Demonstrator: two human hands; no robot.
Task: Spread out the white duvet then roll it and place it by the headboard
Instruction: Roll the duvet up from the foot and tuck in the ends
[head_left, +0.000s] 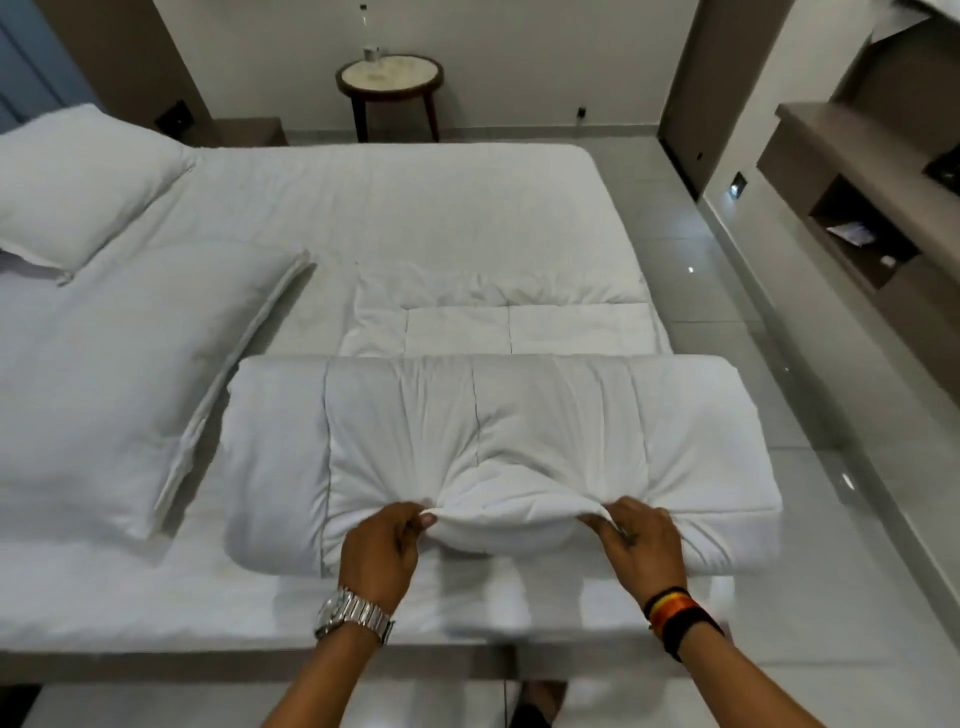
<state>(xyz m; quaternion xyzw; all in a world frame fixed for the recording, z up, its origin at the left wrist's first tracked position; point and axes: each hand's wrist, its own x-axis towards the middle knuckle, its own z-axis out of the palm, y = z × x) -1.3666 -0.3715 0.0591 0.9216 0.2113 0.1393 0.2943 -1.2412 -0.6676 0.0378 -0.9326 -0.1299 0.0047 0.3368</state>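
At lower centre of the frame, the left hand (382, 545) and right hand (641, 545) each pinch the near edge of the thick, partly rolled white quilted duvet (493, 415) on the white-sheeted bed (389, 208).

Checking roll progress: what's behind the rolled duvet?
Behind the duvet roll, a flat unrolled quilted stretch lies on the bed. What the roll itself covers is hidden.
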